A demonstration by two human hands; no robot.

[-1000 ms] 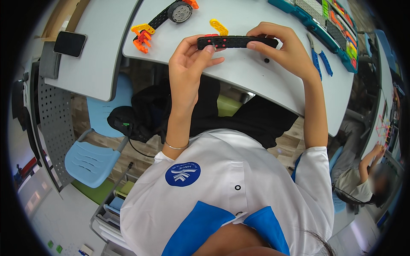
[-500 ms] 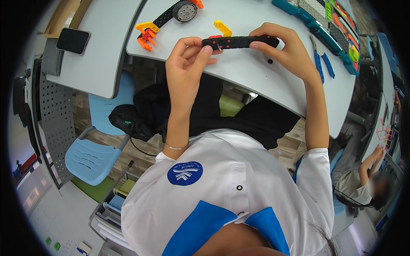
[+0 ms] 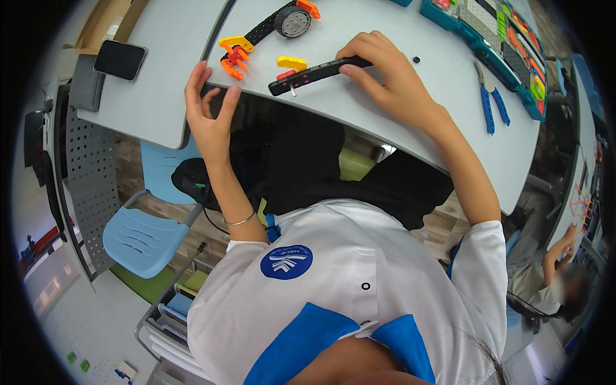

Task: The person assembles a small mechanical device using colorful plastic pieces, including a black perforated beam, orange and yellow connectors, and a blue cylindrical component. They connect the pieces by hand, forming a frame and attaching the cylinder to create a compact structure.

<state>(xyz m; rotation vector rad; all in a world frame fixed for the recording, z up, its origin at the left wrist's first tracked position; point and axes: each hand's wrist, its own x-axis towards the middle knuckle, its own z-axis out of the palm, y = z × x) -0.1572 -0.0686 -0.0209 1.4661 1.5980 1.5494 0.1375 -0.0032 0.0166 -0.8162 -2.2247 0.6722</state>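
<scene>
My right hand [image 3: 385, 70] grips the right end of a long black building beam [image 3: 314, 74] above the white table. Red pegs dot the beam's side, and a short pale pin [image 3: 293, 90] sticks out near its left end. A yellow piece [image 3: 292, 63] and a bit of red show just behind that end. My left hand [image 3: 210, 115] is empty at the table's near edge, its fingers spread. Closest to it is a built part with orange claws [image 3: 235, 61], a yellow piece and a black beam running to a grey wheel [image 3: 293, 22].
A small black ring-like part [image 3: 416, 60] lies right of my right hand. Farther right are blue-handled pliers [image 3: 494, 106] and a teal case [image 3: 475, 38] of colourful parts. A phone [image 3: 120, 60] rests on the left table. Another person [image 3: 545, 276] sits at far right.
My left hand has let go of the black beam and moved left, toward the orange-clawed part. My right hand has shifted left with the beam, whose left end now tilts down.
</scene>
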